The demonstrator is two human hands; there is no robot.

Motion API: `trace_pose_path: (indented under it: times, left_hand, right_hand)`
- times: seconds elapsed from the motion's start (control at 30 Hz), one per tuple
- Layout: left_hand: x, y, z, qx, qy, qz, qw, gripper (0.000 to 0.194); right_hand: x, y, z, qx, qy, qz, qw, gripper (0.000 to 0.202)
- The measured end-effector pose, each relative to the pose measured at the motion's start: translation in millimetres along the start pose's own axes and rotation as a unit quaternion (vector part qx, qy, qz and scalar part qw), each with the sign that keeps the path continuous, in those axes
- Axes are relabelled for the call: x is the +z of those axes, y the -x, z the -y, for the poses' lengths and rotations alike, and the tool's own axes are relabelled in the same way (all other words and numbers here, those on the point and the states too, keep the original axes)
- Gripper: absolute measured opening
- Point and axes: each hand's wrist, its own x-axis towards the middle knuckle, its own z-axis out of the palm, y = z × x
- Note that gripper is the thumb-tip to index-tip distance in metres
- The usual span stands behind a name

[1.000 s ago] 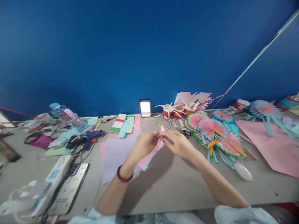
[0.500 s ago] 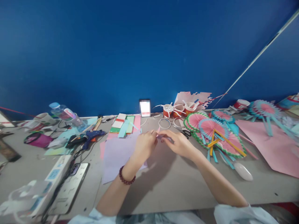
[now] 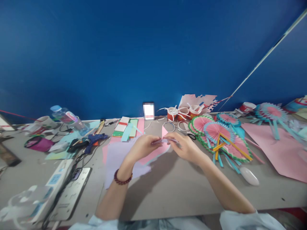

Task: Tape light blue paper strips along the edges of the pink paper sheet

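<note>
Above the desk, my left hand (image 3: 144,147) and my right hand (image 3: 184,147) are close together, fingers pinched on a sheet of pink paper (image 3: 153,155). The paper has a pale lilac edge between the fingertips, and one pink corner sticks up behind them. Its lower part hangs below my left hand, over a purple sheet (image 3: 117,159) lying on the desk. Whether the sheet is folded under my fingers is partly hidden. Just past my right hand lie black-handled scissors (image 3: 191,136) and white rings (image 3: 169,126).
Paper fans (image 3: 219,132) lie to the right, with a white computer mouse (image 3: 249,176) in front. Red cups (image 3: 172,113) and a phone (image 3: 149,111) stand at the back. On the left are a glue gun (image 3: 93,140), a bottle (image 3: 69,118), a power strip (image 3: 54,185) and another phone (image 3: 72,191).
My left hand has shifted left, away from my right hand, and much more of the pink paper shows between and below them. My right hand has barely moved.
</note>
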Motion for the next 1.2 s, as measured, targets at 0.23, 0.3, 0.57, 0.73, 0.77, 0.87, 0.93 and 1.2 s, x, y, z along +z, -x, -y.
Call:
trace_pose_path:
  times: [0.23,0.3,0.57,0.73,0.77,0.87,0.93,1.2]
  left_hand:
    - [-10.3,2.9,0.1,-0.002,0.088,0.051,0.995,0.036]
    - [-9.9,2.2,-1.1,-0.009,0.092,0.051,0.994,0.038]
    - [-3.4,-1.8,-4.4,-0.019,0.131,0.06,0.989,0.03]
    - [-0.1,-3.5,-2.9,-0.034,0.123,0.05,0.991,0.03]
    - [0.2,-3.3,-2.7,-0.032,0.128,0.049,0.99,0.03]
    - [1.7,-2.6,-1.8,-0.017,0.162,0.042,0.986,0.027]
    - [3.6,-3.1,0.5,-0.015,0.189,0.043,0.981,0.027]
    - [35.0,-21.0,29.2,-0.034,0.366,0.076,0.927,0.045]
  right_hand:
    - [5.2,-0.4,-3.4,-0.056,-0.015,-0.07,0.996,0.021]
    - [9.7,0.3,-5.1,-0.092,-0.003,-0.092,0.992,0.023]
    - [13.6,1.7,-6.3,-0.1,0.064,-0.098,0.988,0.03]
    - [14.6,-2.4,-10.6,-0.157,0.056,-0.126,0.978,0.028]
    - [15.2,-3.0,-11.0,-0.171,0.049,-0.13,0.975,0.027]
    - [17.0,-3.9,-11.0,-0.179,0.024,-0.126,0.976,0.026]
    - [17.4,-3.7,-11.3,-0.166,0.009,-0.117,0.979,0.027]
    - [20.8,-8.1,-26.2,-0.028,0.011,-0.067,0.997,0.027]
